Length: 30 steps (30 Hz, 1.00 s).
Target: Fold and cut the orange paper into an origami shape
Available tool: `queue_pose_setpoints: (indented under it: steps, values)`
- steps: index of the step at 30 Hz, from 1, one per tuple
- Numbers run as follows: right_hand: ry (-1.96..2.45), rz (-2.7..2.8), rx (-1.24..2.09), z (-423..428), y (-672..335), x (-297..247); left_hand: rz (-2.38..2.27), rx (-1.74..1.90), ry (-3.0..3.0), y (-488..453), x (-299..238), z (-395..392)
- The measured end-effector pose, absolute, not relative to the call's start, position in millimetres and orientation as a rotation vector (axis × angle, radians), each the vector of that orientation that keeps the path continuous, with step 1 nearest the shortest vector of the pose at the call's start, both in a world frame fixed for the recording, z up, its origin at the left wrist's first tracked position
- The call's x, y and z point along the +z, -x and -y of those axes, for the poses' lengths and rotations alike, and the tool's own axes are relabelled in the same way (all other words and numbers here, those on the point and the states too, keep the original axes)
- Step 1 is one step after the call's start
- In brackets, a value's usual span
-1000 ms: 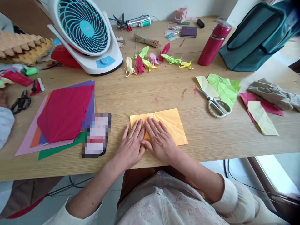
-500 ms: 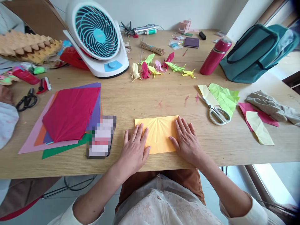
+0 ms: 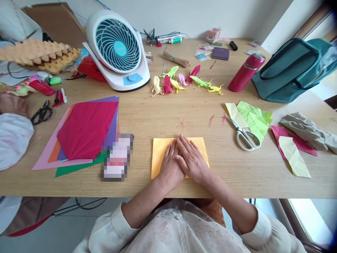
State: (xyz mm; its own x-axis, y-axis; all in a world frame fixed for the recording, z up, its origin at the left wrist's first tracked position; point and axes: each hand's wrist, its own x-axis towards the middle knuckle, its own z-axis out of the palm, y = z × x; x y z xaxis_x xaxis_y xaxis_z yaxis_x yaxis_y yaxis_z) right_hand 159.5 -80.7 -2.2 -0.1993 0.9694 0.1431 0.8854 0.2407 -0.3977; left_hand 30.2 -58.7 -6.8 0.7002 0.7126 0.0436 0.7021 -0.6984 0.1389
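Observation:
A yellow-orange sheet of paper lies flat near the table's front edge, its middle covered by my hands. My left hand rests palm down on the sheet with its fingers stretched out. Partly overlapping it, my right hand also lies flat, fingers extended toward the sheet's far edge. Neither hand holds anything. To the right are white-handled scissors, their blades on a pale yellow paper piece beside crumpled green paper. A phone with a blurred-out screen lies to the left.
Coloured sheets are stacked at the left. Several folded paper figures stand farther back, between a fan and a red flask. A teal bag and a crumpled cloth are at the right. Another person's sleeve shows at the far left.
Both hands have slid inward from the paper's left and right sides to its middle, where they now overlap. The view has shifted slightly.

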Motion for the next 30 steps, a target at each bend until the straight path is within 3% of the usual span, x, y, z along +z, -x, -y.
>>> queue_pose_setpoints:
  steps: [12, 30]
  values:
    - [1.883, 2.135, 0.039, 86, -184, -18, -1.324, 0.229, -2.814, 2, -8, 50]
    - [1.988, 2.071, 0.221, 81, -185, -4, -1.164, 0.481, -2.875, 12, -18, 37]
